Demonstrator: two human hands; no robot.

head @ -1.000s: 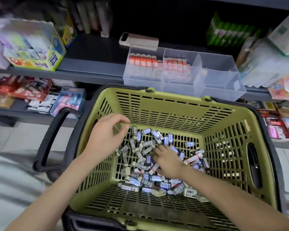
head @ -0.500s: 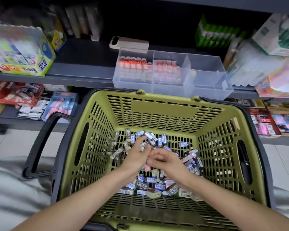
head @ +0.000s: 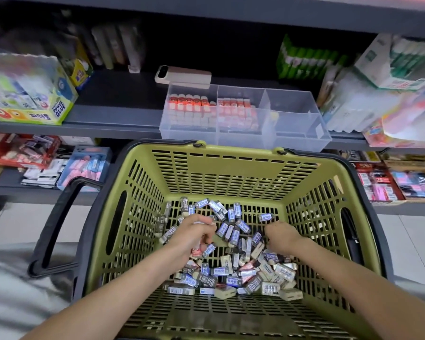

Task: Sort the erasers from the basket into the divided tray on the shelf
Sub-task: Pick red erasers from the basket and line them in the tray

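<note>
Digging in the basket [head: 231, 153] with both hands: still the picking step by my read, nothing headed for the shelf [head: 113, 119] yet.

- Left hand [head: 194, 235]: fingers curled tight round what looks like a small clutch of erasers [head: 231, 266], over the left part of the pile.
- Right hand [head: 284, 235]: fingers bent down into the pile toward the basket's right wall. Fingertips are hidden, so I can't tell if it holds anything.
- The other erasers lie loose on the basket floor, from the far wall to about mid-floor. Sleeves are mixed: blue, dark 2B, red, plain cream.
- Divided tray [head: 295, 141] sits at the shelf's front edge, just beyond the basket's far rim.

Risks, my read:
- The left hand seems to carry several at once. A loose one could slip out on the lift over the far rim and drop back in, or go to the floor.
- Sleeves look alike at a glance, so a mixed handful could end up in the wrong compartment.
- The left and middle compartments already hold rows of orange-red stock. I make out nothing in the right one.

Around:
- Black basket handle [head: 57, 217] is folded out at the left.
- Glue box [head: 35, 104] stands at the shelf's left end.
- Beige device [head: 184, 76] lies flat on the shelf right behind the tray.
- Green packs [head: 304, 62] are at the back right.
- Blurred white packs [head: 368, 106] crowd the tray's right side.

In the way of the reach: only the basket's far rim.
</note>
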